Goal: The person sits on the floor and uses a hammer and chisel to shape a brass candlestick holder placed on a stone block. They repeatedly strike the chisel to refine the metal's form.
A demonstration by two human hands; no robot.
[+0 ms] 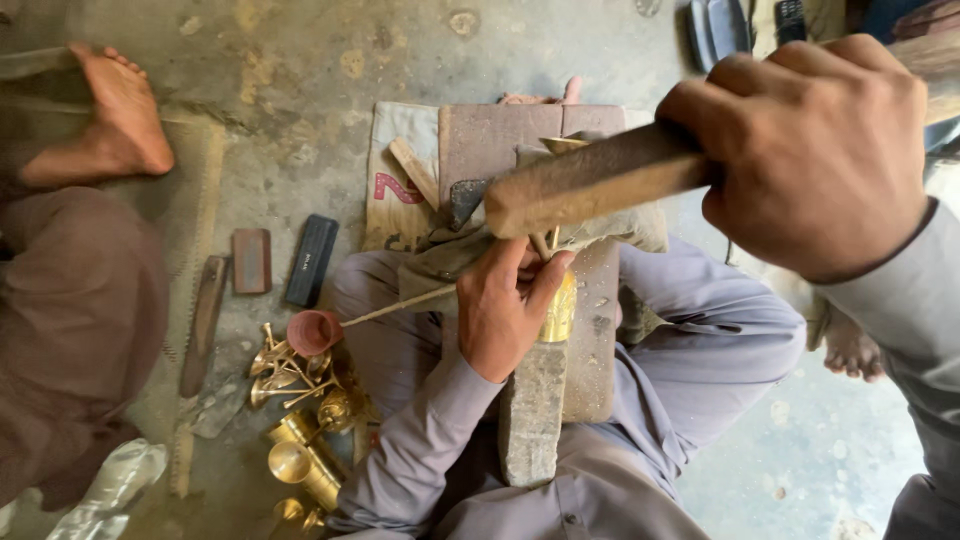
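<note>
Right hand (815, 150) up high, near camera, fingers shut tight round wood bat (590, 185). Left hand (500, 305) low in middle, fingers curled round brass piece (560, 310), pressing it on long stone bar (535, 410) across lap. Thin stick (400, 305) pokes out left from under hand. Pile of brass bits (300, 400) on floor, near left. Bare foot (120, 110) of other person far left.

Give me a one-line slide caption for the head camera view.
Left hand steadies a brass piece on a stone block; right hand raises a wooden mallet.
</note>
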